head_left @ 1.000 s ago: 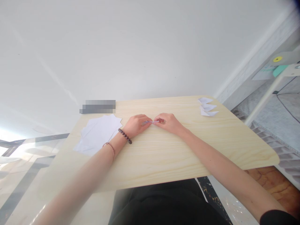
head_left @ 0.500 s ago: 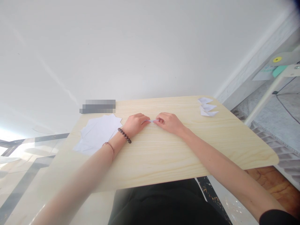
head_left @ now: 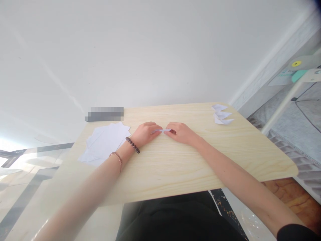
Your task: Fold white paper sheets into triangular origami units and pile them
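A small folded piece of white paper is pinched between both hands near the middle of the table. My left hand, with a dark beaded bracelet at its wrist, closes on the paper's left end. On the opposite end, my right hand has its thumb and fingers closed around the paper. The fingers cover much of it, so its full shape is hidden. Beside my left forearm lies a loose pile of white paper sheets.
Several folded paper pieces sit in a column at the table's far right. A pixelated dark grey object is at the back left. The pale wooden table stands against a white wall. A white metal post rises to the right.
Both hands have shifted very slightly and are a little nearer each other. The folded paper between them has tilted so more of its face shows. Both hands keep their hold.
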Action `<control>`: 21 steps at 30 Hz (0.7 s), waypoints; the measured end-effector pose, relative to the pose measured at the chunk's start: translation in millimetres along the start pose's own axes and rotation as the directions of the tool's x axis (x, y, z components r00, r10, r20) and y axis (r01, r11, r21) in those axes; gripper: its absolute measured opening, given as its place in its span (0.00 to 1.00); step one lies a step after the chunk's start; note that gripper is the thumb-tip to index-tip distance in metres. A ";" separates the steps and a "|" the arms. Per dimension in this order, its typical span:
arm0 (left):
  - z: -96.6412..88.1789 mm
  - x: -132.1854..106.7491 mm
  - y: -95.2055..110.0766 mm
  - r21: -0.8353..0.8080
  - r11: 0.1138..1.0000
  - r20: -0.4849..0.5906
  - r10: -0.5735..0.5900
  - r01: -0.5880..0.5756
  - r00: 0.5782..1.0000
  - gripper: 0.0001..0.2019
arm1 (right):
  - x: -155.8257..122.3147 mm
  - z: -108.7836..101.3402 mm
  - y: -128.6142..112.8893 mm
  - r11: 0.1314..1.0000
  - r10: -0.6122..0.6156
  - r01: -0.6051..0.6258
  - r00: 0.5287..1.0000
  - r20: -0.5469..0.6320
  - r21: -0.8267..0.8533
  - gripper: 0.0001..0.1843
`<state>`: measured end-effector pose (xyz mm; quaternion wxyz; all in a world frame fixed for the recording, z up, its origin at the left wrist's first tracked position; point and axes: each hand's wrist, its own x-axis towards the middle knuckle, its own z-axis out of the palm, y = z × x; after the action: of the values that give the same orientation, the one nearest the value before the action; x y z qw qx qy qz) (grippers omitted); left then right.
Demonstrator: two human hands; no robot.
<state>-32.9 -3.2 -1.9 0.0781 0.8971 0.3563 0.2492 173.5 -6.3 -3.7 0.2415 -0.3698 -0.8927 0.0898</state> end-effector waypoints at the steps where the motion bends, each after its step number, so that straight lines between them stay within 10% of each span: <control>1: -0.5 -0.1 0.1 -0.015 1.000 0.008 0.018 -0.018 1.000 0.13 | -0.2 -0.7 0.4 1.000 -0.012 0.012 1.000 0.010 0.011 0.13; 21: 2.7 0.1 -2.4 -0.003 0.993 -0.049 -0.115 0.115 0.992 0.12 | -0.3 0.3 0.9 0.996 0.002 -0.005 1.000 -0.030 -0.087 0.15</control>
<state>-32.9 -1.3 -4.9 0.0837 0.8686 0.4093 0.2664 174.1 -5.8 -4.4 0.2384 -0.3829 -0.8913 0.0457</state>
